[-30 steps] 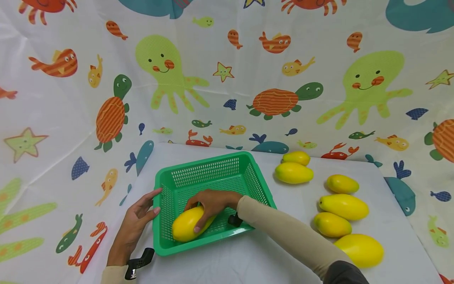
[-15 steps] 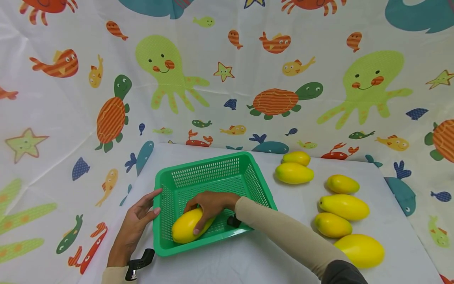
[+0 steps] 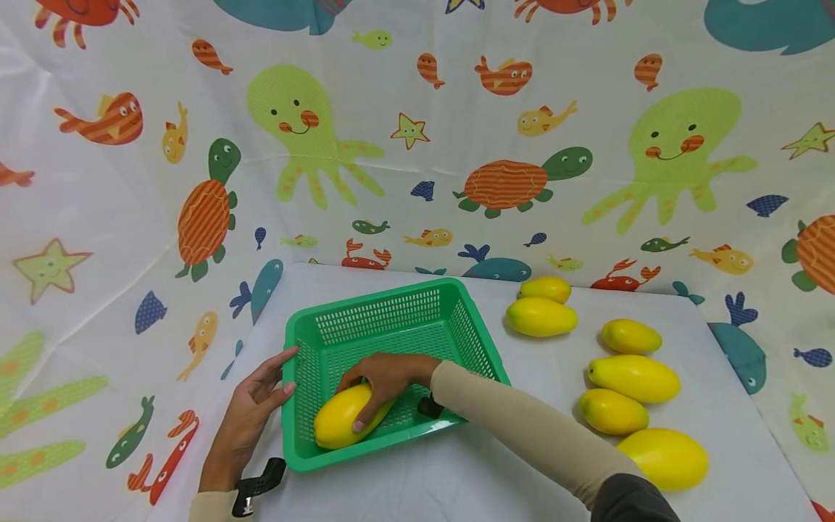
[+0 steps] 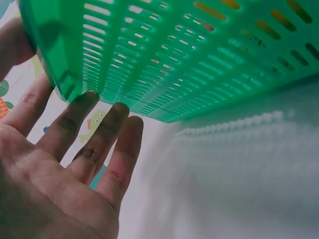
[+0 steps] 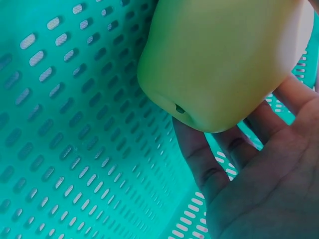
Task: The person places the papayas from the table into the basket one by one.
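Inside the green plastic basket (image 3: 385, 291), my right hand (image 3: 389, 378) holds a yellow papaya (image 3: 342, 420) near the front left corner. The thumb lies on the near side of the papaya and the fingers are over its far side. Up close in the right wrist view, the papaya (image 5: 219, 64) shows a small dark hole at its end, with fingertips underneath. My left hand (image 3: 251, 406) touches the basket's left rim with thumb and fingertips. In the left wrist view its fingers (image 4: 112, 129) are spread and fairly straight beside the slotted wall (image 4: 164, 64).
Two papayas (image 3: 541, 317) lie beyond the basket's right side. Several more papayas (image 3: 634, 378) lie at the right, the nearest (image 3: 665, 460) partly behind the right sleeve (image 3: 535, 428). A printed sea-animal cloth (image 3: 404, 174) hangs behind and left of the white table (image 3: 417, 486).
The papaya under my right hand has shifted very slightly left in the basket. My left hand stays at the rim, and the other papayas lie as before.
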Available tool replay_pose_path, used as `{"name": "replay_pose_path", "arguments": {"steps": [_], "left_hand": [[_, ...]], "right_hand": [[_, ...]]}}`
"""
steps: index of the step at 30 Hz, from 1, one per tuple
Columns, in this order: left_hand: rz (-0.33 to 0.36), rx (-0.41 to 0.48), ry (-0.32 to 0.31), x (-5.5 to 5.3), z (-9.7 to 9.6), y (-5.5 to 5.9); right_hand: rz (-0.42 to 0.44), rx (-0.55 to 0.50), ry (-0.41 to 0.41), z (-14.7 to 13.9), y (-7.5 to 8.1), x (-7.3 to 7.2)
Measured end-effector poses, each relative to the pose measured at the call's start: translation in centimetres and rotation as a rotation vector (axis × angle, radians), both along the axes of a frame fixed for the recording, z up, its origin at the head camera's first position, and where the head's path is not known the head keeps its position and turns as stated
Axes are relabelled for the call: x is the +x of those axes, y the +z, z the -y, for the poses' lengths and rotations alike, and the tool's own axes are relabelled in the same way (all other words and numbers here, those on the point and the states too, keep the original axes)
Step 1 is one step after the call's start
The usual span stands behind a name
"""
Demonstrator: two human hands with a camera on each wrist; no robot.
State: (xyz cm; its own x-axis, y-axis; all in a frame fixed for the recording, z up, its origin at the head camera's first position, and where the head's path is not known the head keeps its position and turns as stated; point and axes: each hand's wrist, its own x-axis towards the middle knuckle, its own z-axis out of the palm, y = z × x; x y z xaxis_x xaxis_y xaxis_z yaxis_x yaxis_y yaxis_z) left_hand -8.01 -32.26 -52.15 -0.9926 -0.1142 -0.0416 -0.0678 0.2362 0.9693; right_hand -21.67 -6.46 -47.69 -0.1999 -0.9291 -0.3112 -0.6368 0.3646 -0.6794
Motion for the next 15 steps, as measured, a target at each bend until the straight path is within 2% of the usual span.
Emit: {"name": "replay_pose_path", "arguments": {"steps": [10,15], "left_hand": [[0.002,0.012,0.000,-0.01,-0.19,0.01],[0.005,0.017,0.000,0.10,-0.22,0.21]], "right_hand": [[-0.002,0.049,-0.007,-0.42,0.03,-0.02],[-0.010,0.041,-0.011,-0.68,0.31,-0.11]]}}
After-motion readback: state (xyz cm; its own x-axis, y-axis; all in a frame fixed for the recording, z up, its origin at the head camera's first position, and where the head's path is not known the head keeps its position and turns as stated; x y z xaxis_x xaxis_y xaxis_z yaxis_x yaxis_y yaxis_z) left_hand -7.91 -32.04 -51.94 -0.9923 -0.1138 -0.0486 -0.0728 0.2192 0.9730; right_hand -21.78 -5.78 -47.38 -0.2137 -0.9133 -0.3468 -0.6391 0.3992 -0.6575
